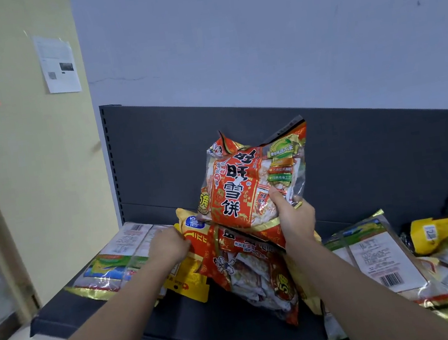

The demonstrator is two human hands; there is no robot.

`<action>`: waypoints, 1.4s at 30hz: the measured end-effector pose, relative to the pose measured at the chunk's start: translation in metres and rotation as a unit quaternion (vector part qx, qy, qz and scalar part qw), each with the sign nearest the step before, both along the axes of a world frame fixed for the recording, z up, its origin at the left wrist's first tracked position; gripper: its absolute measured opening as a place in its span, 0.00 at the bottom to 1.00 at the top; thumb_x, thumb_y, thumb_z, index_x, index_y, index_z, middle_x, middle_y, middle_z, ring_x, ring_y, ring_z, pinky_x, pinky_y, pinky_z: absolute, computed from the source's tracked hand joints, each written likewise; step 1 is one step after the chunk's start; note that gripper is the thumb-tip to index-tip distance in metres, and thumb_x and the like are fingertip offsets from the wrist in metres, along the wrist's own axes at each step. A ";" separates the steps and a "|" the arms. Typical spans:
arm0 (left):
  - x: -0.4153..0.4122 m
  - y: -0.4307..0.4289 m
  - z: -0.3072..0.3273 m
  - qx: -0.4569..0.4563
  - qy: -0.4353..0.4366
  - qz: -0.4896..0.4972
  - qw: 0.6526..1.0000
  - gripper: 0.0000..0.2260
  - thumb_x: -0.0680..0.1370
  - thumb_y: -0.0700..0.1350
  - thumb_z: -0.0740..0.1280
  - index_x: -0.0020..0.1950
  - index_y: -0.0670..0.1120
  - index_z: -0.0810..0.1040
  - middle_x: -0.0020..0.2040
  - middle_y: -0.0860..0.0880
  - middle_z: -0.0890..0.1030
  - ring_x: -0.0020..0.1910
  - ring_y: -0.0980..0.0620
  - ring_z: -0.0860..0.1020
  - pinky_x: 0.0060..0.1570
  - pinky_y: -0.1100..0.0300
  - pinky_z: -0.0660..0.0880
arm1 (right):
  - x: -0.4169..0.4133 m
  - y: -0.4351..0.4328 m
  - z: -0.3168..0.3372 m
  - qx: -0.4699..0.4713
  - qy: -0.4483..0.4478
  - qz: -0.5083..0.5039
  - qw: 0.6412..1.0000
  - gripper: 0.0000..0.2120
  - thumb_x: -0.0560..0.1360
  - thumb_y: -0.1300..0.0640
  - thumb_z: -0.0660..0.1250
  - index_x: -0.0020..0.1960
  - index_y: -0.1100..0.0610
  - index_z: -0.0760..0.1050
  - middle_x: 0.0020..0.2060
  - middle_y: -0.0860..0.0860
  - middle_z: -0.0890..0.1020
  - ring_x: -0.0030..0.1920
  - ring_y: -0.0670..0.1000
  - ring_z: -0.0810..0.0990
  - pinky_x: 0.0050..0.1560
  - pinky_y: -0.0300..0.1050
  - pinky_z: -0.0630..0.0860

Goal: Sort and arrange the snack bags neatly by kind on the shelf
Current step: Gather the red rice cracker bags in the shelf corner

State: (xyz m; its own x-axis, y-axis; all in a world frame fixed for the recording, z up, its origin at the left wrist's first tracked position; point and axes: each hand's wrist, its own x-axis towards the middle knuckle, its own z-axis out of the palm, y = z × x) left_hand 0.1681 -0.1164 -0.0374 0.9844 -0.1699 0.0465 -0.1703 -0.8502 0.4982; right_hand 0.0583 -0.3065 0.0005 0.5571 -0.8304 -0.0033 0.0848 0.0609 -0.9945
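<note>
Only just begun, by the look of it. Up in the air over the middle of the shelf: one red snack bag, upright, gripped at its lower right corner by the right hand, thumb in front and fingers curled behind. Right under it, a second red bag of the same kind, lying tilted on a yellow bag. On the left edge of that yellow bag, the left hand, closed on it (fingertips tucked out of sight, so hard to say how tight).

Off to the left, some flat bags, back side up. Off to the right, a messy heap of mixed bags, not sorted.

Still left to do: nearly all of it. No tidy rows by kind anywhere yet.

Hard to make out: the bottom of the middle pile. Cut off at the right edge: the rest of the heap.
</note>
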 end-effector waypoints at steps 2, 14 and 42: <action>-0.004 -0.006 0.005 0.006 -0.104 0.005 0.995 0.17 0.77 0.55 0.66 0.55 0.42 0.76 0.54 0.43 0.77 0.52 0.45 0.76 0.49 0.52 0.74 | 0.001 -0.003 0.000 -0.013 0.001 -0.014 1.000 0.36 0.49 0.28 0.70 0.50 0.48 0.75 0.52 0.52 0.83 0.53 0.57 0.82 0.58 0.58 0.77; -0.046 -0.032 0.014 -0.128 0.132 -0.088 0.979 0.05 0.77 0.39 0.63 0.49 0.44 0.78 0.43 0.41 0.83 0.31 0.44 0.80 0.33 0.53 0.80 | -0.033 -0.017 0.009 -0.042 -0.008 -0.049 0.998 0.28 0.63 0.34 0.73 0.55 0.49 0.70 0.53 0.52 0.81 0.54 0.56 0.81 0.58 0.59 0.77; -0.132 -0.014 0.090 -0.631 0.095 -0.077 0.766 0.07 0.82 0.39 0.60 0.51 0.46 0.77 0.50 0.44 0.84 0.49 0.46 0.82 0.48 0.51 0.77 | -0.170 -0.066 0.010 -0.015 -0.013 -0.046 0.999 0.35 0.55 0.34 0.75 0.56 0.53 0.78 0.48 0.50 0.84 0.48 0.54 0.83 0.53 0.54 0.80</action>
State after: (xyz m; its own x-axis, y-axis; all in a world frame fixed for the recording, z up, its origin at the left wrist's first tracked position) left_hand 0.0357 -0.1306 0.0527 0.9665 -0.2224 0.1284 -0.0434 0.3514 0.9352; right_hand -0.1120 -0.3721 0.0109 0.4784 -0.8775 0.0351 0.1140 0.0225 -0.9932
